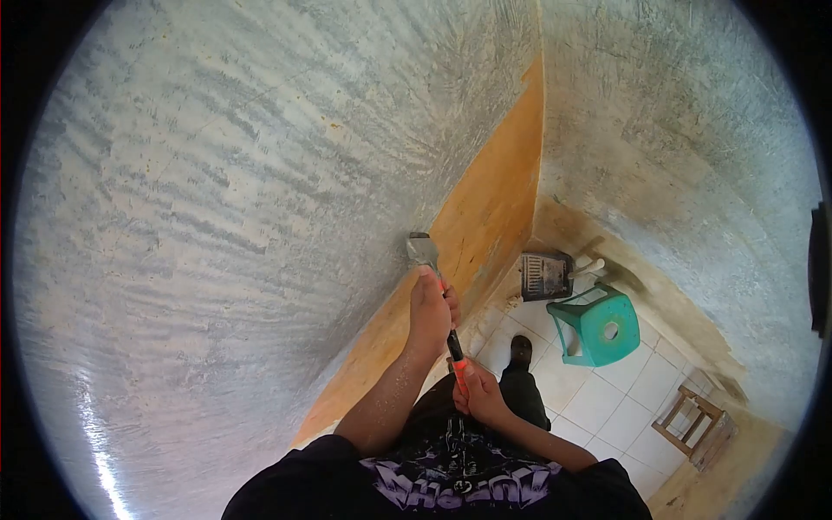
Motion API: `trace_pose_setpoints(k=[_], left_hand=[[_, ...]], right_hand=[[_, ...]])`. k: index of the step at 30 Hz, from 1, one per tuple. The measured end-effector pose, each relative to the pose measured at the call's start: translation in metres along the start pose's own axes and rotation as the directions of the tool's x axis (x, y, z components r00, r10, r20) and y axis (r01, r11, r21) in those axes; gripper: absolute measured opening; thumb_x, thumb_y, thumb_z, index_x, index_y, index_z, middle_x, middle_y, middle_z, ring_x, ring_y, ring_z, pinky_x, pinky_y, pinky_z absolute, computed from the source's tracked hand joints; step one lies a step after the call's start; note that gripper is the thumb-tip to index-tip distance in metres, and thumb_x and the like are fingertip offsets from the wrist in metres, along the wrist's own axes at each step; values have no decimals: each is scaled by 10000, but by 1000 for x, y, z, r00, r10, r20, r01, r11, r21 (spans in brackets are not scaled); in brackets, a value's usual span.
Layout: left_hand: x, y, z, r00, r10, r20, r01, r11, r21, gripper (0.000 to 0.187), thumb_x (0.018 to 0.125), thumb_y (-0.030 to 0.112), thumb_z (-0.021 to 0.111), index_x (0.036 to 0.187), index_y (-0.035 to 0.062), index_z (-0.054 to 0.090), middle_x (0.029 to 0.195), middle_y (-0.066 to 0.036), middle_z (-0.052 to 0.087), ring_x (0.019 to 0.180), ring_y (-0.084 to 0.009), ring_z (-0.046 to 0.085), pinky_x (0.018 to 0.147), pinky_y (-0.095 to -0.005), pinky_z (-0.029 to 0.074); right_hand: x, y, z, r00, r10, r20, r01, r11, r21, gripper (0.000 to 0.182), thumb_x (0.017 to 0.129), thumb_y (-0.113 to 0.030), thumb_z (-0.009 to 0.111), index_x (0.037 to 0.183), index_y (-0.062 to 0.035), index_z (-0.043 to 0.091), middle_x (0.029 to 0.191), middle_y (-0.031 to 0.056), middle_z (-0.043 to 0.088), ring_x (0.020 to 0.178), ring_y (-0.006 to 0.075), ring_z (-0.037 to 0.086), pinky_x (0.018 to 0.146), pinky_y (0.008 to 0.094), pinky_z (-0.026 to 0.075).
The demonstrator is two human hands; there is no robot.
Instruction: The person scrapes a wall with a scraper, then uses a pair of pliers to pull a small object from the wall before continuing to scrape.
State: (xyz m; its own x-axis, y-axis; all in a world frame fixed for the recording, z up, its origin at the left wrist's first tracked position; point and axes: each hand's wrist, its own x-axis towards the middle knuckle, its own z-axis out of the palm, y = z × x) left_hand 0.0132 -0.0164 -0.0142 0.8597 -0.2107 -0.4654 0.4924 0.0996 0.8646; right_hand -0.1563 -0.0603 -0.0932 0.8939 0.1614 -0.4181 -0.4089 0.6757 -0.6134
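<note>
Head view: a long scraper with a red-and-black handle slants through the centre of the frame, its flat grey metal blade uppermost, at or very near the lower edge of the streaked grey-white wall coating; contact is unclear.
Left hand: the left hand is closed around the upper handle, thumb extended towards the blade.
Right hand: the right hand is wrapped around the red lower end, fingers curled.
Orange band: a smooth orange strip of wall runs diagonally beside the blade; a tilted corner pressed hard could gouge it, I judge.
Thumb: it sits close to the metal, so a sudden slip or a snag on a rough ridge could knock or scrape it against the wall.
Forearm: pale specks dot the left forearm; loose grit falling from overhead could reach the eyes.
Floor: a dark shoe stands on white square tiles, near a green plastic stool and a black slotted tray at right of centre; a backward or sideways step could catch either.
Lower right: a small wooden frame sits by the wall, a lesser trip hazard.
</note>
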Motion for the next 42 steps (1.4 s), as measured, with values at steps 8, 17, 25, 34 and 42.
trace_pose_setpoints(k=[8, 17, 25, 34, 42], left_hand=[[14, 3, 17, 1000, 7, -15, -7, 1000, -8, 496, 1003, 630, 298, 916, 149, 383, 587, 28, 330, 428, -76, 284, 403, -255, 269], [16, 11, 29, 1000, -13, -14, 13, 1000, -29, 495, 1002, 632, 297, 904, 153, 376, 582, 31, 323, 429, -76, 280, 405, -254, 270], [17, 7, 32, 999, 28, -26, -28, 1000, -3, 516, 982, 659, 324, 904, 154, 387, 573, 37, 318, 428, -71, 286, 398, -252, 270], [37, 14, 54, 997, 69, -17, -69, 997, 35, 535, 978, 668, 316, 888, 145, 386, 571, 33, 322, 420, -72, 289, 390, -251, 266], [32, 18, 63, 998, 68, -13, -68, 998, -9, 503, 1006, 611, 317, 855, 134, 375, 572, 24, 336, 420, -87, 306, 389, -269, 283]], right_hand=[[6, -21, -8, 1000, 2, 0, -2, 1000, -4, 479, 1060, -441, 348, 1339, -78, 488, 596, 9, 440, 456, 90, 395, 436, 241, 350], [3, -34, -13, 999, -9, 32, 9, 1000, -30, 526, 1063, -468, 300, 1349, -61, 469, 573, 28, 422, 422, 105, 367, 414, 248, 342], [3, -38, -19, 999, -3, 53, 6, 999, -54, 524, 1063, -466, 302, 1354, -64, 468, 572, 23, 403, 427, 104, 363, 417, 249, 338], [15, -56, -28, 1000, -15, 11, 15, 1000, -13, 523, 1060, -469, 321, 1356, -64, 467, 566, 14, 392, 417, 93, 332, 398, 240, 313], [3, -70, -29, 1000, 28, -9, -28, 999, 38, 478, 1064, -434, 339, 1337, -81, 510, 565, -1, 401, 423, 83, 344, 408, 242, 319]])
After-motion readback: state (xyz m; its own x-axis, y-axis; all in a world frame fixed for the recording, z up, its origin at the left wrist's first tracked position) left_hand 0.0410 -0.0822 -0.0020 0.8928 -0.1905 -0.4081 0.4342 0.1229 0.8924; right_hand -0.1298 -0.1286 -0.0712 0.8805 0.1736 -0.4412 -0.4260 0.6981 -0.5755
